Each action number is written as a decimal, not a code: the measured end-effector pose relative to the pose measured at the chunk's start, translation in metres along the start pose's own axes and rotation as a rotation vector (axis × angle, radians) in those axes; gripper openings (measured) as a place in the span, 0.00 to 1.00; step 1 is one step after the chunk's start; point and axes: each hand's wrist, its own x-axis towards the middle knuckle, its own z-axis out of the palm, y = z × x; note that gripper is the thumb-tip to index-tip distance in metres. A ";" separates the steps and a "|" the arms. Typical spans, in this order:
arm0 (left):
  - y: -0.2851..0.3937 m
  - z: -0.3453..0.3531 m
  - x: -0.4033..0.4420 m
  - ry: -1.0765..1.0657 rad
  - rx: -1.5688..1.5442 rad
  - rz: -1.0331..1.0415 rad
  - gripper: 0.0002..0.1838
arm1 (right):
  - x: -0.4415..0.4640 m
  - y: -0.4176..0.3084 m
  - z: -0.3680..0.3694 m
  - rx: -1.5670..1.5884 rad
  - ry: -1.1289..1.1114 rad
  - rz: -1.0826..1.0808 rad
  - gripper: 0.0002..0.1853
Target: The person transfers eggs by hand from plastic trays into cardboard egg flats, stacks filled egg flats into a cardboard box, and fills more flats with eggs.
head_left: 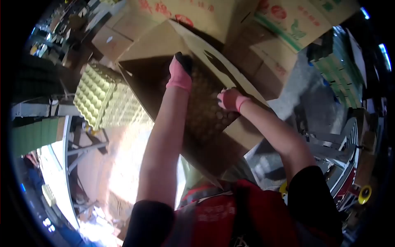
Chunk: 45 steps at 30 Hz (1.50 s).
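Observation:
An open cardboard box [222,154] stands in front of me, with many round, egg-like items [201,105] in its shaded inside. My left hand [180,72], in a pink glove with dark fingers, is at the far left part of the opening; its fingers are too dark to read. Over the right side of the items is my right hand [231,99], also gloved in pink. Its fingers are curled together near the inner wall, and what they hold is hidden.
Stacked pulp egg trays [94,96] stand left of the box. Printed cartons [288,20] are beyond it. A metal frame [68,156] stands at the left, green stacked material [335,72] at the right. A person in dark clothes [35,175] is at the far left.

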 end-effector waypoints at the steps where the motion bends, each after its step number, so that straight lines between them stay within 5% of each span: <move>1: -0.014 -0.016 0.004 0.230 0.044 0.041 0.11 | 0.008 0.008 0.008 0.034 -0.079 0.020 0.17; 2: -0.044 -0.069 0.012 0.299 0.300 0.104 0.16 | 0.018 0.012 0.016 0.065 -0.235 0.044 0.18; 4: -0.046 -0.043 -0.041 0.731 0.121 -0.043 0.23 | 0.045 0.015 0.036 0.116 -0.372 -0.008 0.19; 6: -0.137 -0.218 -0.038 0.621 0.844 0.065 0.29 | 0.066 0.001 0.033 0.243 -0.477 0.052 0.20; 7: -0.156 -0.234 -0.057 0.717 -0.019 -0.181 0.31 | 0.089 -0.014 0.044 0.153 -0.598 0.011 0.19; 9: -0.147 -0.173 -0.113 0.718 -0.185 -0.133 0.27 | 0.137 -0.035 0.098 -0.072 -0.829 -0.074 0.19; 11: -0.155 -0.194 -0.141 0.812 0.015 -0.161 0.27 | 0.135 -0.039 0.172 -0.038 -0.416 -0.167 0.16; 12: -0.166 -0.219 -0.143 0.763 0.355 -0.215 0.27 | 0.129 -0.039 0.196 -0.016 -0.208 -0.211 0.16; 14: -0.194 -0.265 -0.145 0.666 0.869 -0.297 0.26 | 0.119 -0.029 0.220 0.140 -0.133 -0.196 0.16; 15: -0.200 -0.272 -0.146 0.638 1.050 -0.324 0.26 | 0.122 -0.031 0.195 -0.046 -0.325 -0.236 0.17; 16: -0.192 -0.250 -0.136 0.657 1.085 -0.323 0.26 | 0.124 -0.036 0.164 -0.221 -0.513 -0.306 0.20; 19: -0.175 -0.235 -0.096 0.762 1.266 -0.074 0.26 | 0.128 -0.023 0.131 -0.169 -0.042 -0.022 0.22; 21: -0.182 -0.232 -0.067 0.835 1.396 0.163 0.27 | 0.143 -0.004 0.132 0.025 -0.094 -0.051 0.20; 23: -0.160 -0.206 -0.044 0.789 1.536 0.127 0.27 | 0.154 0.012 0.125 0.262 0.000 -0.021 0.19; 24: -0.141 -0.187 -0.041 0.689 1.608 -0.048 0.26 | 0.149 0.013 0.108 0.408 0.108 0.032 0.19; 26: -0.159 -0.202 -0.036 0.631 1.665 0.001 0.25 | 0.148 0.024 0.102 0.464 0.308 0.101 0.15; 29: -0.166 -0.230 -0.027 0.524 1.787 0.114 0.24 | 0.163 0.052 0.097 0.700 0.151 0.298 0.08; 33: -0.146 -0.143 -0.047 0.594 1.638 0.205 0.20 | 0.189 0.041 0.081 0.857 0.445 0.221 0.10; 37: -0.233 -0.102 -0.076 -0.100 1.937 0.015 0.18 | 0.229 0.046 0.086 1.160 0.410 0.279 0.13; 40: -0.283 -0.141 -0.076 -0.049 1.985 0.000 0.20 | 0.248 0.030 0.105 1.095 0.350 0.498 0.20; 43: -0.218 -0.128 -0.078 0.046 2.022 0.008 0.26 | 0.256 0.022 0.119 0.857 0.298 0.551 0.28; 45: -0.182 -0.154 -0.071 0.538 1.906 0.099 0.31 | 0.263 0.027 0.131 0.793 0.303 0.561 0.33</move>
